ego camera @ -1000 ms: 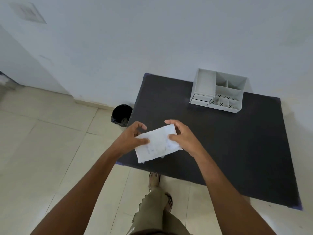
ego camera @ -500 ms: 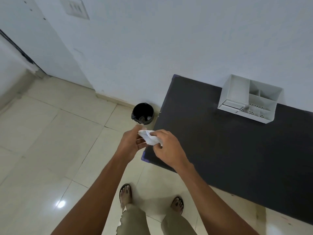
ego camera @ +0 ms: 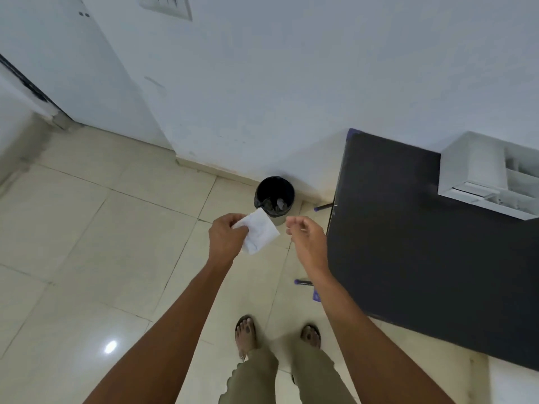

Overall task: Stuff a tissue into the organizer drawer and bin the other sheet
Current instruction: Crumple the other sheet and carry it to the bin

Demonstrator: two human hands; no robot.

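My left hand (ego camera: 226, 237) pinches a folded white tissue (ego camera: 259, 231) in the air, just in front of a small black bin (ego camera: 274, 193) that stands on the floor by the wall. A little to the right of the tissue, my right hand (ego camera: 306, 237) hovers with loosely curled fingers and nothing in them. The white desk organizer (ego camera: 478, 173) sits at the back of the black table (ego camera: 423, 243) on the right, with its small drawer facing forward; what is inside the drawer cannot be made out.
The floor is pale tile. A white wall runs behind the bin and the table. My two sandalled feet (ego camera: 277, 336) stand on the tile beside the table's left edge. The bin has a dark liner and some scraps inside.
I have turned left from the table toward the bin. The tissue, first held flat in both hands, was folded smaller. My right hand has let go of it.
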